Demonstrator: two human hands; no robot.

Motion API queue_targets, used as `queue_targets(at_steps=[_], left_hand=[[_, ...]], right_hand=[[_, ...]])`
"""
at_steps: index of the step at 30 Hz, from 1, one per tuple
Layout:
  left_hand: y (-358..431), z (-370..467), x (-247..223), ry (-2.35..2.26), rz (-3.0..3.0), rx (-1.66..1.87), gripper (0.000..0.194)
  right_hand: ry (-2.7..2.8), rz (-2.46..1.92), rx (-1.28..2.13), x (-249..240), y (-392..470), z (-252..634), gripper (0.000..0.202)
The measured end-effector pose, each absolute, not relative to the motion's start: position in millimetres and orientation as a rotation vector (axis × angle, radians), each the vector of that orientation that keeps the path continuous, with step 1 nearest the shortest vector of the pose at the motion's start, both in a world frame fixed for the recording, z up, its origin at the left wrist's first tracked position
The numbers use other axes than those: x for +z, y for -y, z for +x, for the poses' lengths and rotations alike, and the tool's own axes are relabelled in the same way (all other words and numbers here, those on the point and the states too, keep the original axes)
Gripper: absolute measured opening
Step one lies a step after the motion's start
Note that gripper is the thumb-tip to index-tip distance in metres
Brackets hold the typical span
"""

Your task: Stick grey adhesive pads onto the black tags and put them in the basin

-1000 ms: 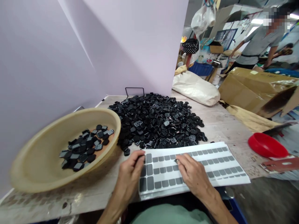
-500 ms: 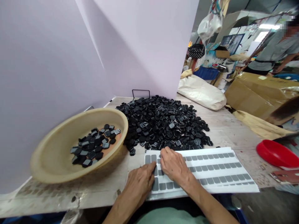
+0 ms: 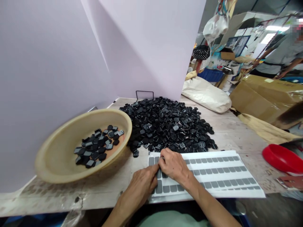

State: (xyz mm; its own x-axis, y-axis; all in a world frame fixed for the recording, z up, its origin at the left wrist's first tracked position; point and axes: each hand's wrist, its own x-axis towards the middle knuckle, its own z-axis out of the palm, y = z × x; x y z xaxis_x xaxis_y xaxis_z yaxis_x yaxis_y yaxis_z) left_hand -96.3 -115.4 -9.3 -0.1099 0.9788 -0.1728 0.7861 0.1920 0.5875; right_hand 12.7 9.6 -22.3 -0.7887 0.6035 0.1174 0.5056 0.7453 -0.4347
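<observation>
A white sheet [image 3: 217, 167] with rows of grey rounded stickers [image 3: 159, 186] lies at the table's front, apparently on top of other sheets. Over its left part, the fingertips of my left hand [image 3: 144, 181] and my right hand [image 3: 174, 164] meet. My right hand is closed in a pinch, with the thing between its fingers hidden. My left hand is curled, index finger reaching to the right fingertips; what it holds, if anything, cannot be made out. Just behind the sheet is a large heap of small black plastic pieces [image 3: 165, 126].
To the left, a beige basin [image 3: 50, 157] holds several black pieces. A red bowl [image 3: 281, 159] sits at the right edge. Behind are a white sack [image 3: 205, 94], a cardboard box [image 3: 262, 97] and a person in grey [image 3: 276, 60]. A pale partition [image 3: 146, 47] rises behind the heap.
My left hand has moved slightly toward the right hand, and their fingertips now meet. The whole view has shifted a little to the right.
</observation>
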Motion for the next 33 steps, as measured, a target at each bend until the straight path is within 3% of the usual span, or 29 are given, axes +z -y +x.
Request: queue_targets(at_steps=[5,10,19,25,29,33], left_hand=[[128,-114,-14,-1.877,1.419,0.782,0.035],[130,-148,-28,-2.241,1.068,1.048,0.04],[113,-157,-42,-2.45,1.417,0.736,0.021],[120,-138,-20,-2.248,1.283,1.056,0.015],[115,-112,-1,-1.761,0.949,1.228,0.018],[104,-86,-1,-1.264,0.625,1.263,0.033]], right_hand=[[2.558,-0.772,0.849,-8,-22,32,0.015],[2.273,-0.806,1.331,-1,-18,65,0.018],[2.166,-0.866,1.469,-8,-6,84,0.016],[2.097,-0.855,1.602,-7,-6,87,0.012],[1.946,-0.715,1.903,4,2,85,0.03],[1.945,-0.612,2.056,8,10,84,0.045]])
